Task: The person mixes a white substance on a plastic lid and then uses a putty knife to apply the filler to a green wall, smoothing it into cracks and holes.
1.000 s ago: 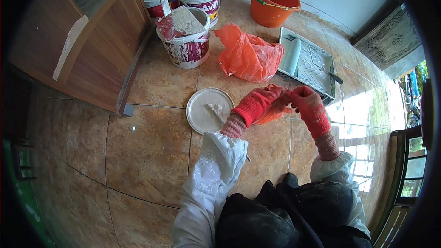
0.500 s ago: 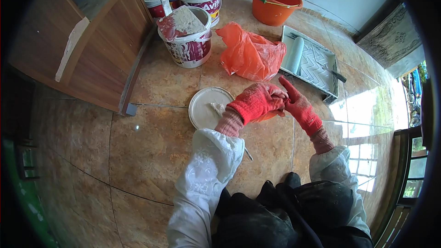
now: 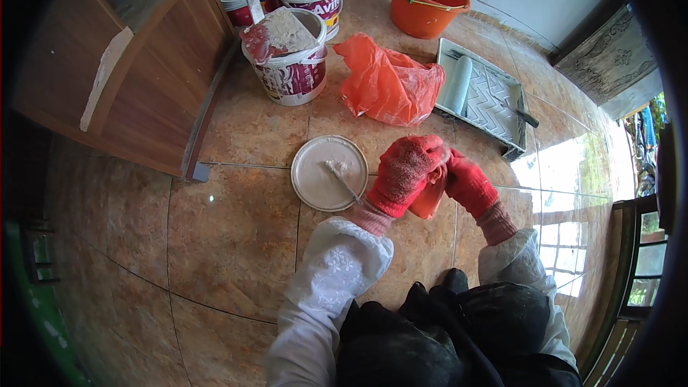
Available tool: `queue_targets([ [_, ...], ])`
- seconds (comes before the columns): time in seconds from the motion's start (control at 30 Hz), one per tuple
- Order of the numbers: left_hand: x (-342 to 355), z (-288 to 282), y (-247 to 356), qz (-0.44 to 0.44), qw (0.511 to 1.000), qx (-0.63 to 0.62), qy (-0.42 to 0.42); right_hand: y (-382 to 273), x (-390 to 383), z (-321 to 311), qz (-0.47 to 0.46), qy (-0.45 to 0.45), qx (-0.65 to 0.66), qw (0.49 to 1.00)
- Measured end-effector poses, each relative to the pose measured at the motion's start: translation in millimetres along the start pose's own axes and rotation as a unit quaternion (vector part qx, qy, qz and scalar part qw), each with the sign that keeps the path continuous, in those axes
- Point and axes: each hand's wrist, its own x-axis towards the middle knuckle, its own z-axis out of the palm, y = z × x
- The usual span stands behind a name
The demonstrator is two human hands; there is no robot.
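Note:
Both my hands wear red knit gloves and meet in front of me over the floor. My left hand [image 3: 406,176] is closed round a smooth orange bag-like thing [image 3: 428,199] that hangs below the fingers. My right hand [image 3: 469,183] is closed against it from the other side; its fingertips are hidden behind the left glove. Just left of my left wrist lies a round white lid [image 3: 309,179] on the tiles. A thin stick-like tool [image 3: 344,182] rests across that lid, its far end in a dab of white paste [image 3: 338,166].
Beyond my hands lie a crumpled orange plastic bag [image 3: 394,86] and a paint tray [image 3: 494,111] with a roller [image 3: 459,84]. An open white bucket [image 3: 290,82] carries a wide spatula [image 3: 276,36]. Behind are lidded buckets [image 3: 322,7] and an orange pail [image 3: 423,11]. Wooden furniture [image 3: 165,72] stands left.
My right hand's fingers, raised and spread before, have closed in against the left. My left hand has shifted slightly right and turned, uncovering the tool on the lid. More of the orange thing shows.

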Motion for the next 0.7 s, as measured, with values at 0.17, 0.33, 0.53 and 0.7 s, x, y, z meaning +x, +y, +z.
queue_targets([
  [0.17,-10.5,3.1,7.8,-0.067,0.99,-0.107,-0.058,-20.0,5.9,-11.8,0.41,0.051,0.323,0.852],
  [0.33,-33.1,8.5,7.6,-0.08,0.991,-0.106,-0.013,-10.1,22.0,-8.0,0.419,0.112,0.157,0.887],
  [0.53,-51.6,6.6,3.0,-0.167,0.971,-0.158,-0.067,20.2,14.2,1.1,0.374,0.088,0.102,0.918],
  [0.7,-56.4,4.2,-8.3,-0.161,0.979,-0.126,-0.007,-1.9,10.5,2.0,0.286,0.012,0.257,0.923],
])
